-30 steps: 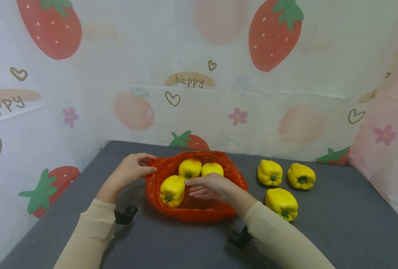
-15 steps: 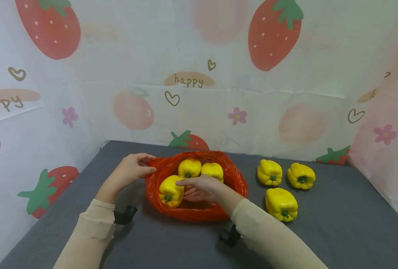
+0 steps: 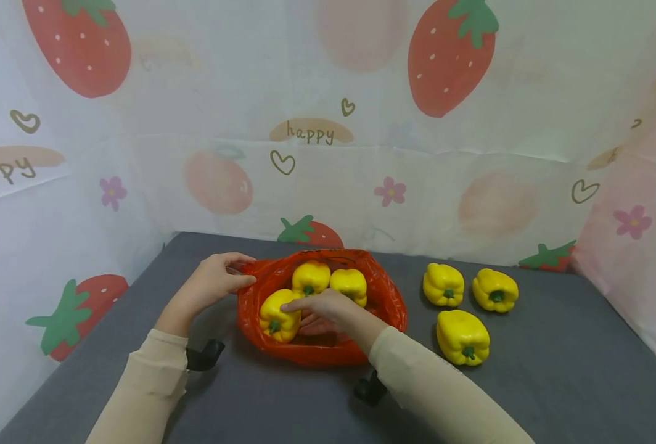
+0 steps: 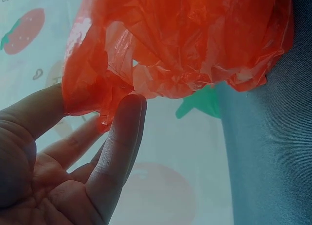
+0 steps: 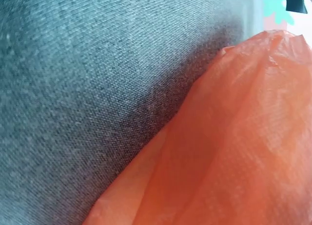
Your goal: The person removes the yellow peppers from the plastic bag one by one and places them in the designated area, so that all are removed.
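Observation:
A red plastic bag lies on the table with its mouth spread and several yellow bell peppers inside. My left hand pinches the bag's left edge; in the left wrist view, thumb and fingers meet the thin red plastic. Reaching into the mouth, my right hand has its thumb in front of the left bell pepper, its other fingers fairly straight at that pepper's right side. Behind sit two more bell peppers, one at the back and one to its right. The right wrist view shows the bag's side, not the hand.
Right of the bag, three yellow bell peppers rest on the dark grey table: a rear left one, a rear right one and a front one. A fabric backdrop with strawberry prints encloses the back and sides.
My right hand has moved left inside the bag, its thumb passing from the left pepper's right edge to its front. The left hand and the peppers look still.

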`<action>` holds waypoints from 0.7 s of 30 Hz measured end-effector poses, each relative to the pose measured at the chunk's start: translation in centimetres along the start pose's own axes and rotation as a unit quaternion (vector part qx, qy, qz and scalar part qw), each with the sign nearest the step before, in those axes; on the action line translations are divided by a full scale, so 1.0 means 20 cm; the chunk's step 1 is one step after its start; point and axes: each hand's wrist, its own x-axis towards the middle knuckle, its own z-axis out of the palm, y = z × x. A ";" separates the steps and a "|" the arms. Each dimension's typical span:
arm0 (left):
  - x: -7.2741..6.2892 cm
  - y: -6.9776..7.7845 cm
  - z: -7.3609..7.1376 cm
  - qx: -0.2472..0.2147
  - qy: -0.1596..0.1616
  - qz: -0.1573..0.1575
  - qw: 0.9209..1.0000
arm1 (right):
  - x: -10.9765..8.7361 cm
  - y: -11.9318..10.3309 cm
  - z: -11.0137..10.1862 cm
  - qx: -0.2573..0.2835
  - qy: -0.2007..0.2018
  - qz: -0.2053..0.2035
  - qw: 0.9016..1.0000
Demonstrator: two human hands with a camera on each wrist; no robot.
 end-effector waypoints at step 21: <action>0.01 -0.01 0.00 0.006 0.001 0.000 1.000 | 0.00 0.01 0.01 0.070 -0.017 0.003 0.997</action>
